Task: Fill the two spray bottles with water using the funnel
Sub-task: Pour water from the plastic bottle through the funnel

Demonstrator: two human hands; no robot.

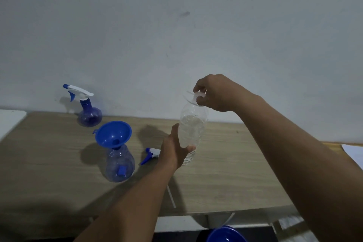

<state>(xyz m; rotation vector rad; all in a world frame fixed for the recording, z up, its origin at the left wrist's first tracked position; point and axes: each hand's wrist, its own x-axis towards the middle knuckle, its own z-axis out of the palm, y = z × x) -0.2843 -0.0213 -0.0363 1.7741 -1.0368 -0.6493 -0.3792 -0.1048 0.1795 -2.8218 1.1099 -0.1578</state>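
Against the plain wall [176, 25] at the far edge of the wooden tabletop [225, 182] stands one spray bottle [90, 113], round-bellied, translucent blue, with its white and blue trigger head screwed on. Nearer, and well apart from it, stands the second spray bottle [119, 165] with its neck open; the blue funnel [114, 133] sits upright in that neck. Whether either holds water I cannot tell. One loose trigger head [150, 155] lies on the tabletop just right of the funnelled bottle, partly hidden behind the left grip [172, 151]. That left grip is curled around the lower body of one clear water bottle [191, 133], held roughly upright above the tabletop, with clear water inside. The right grip [214, 94] is closed from above on the white cap [200, 95] at the bottle's top; motion blur hides whether the cap is on or off. A thin white tube [170, 195] lies on the near tabletop, white paper [353, 155] is at the right edge, and a blue rounded thing [225, 235] shows below the tabletop.
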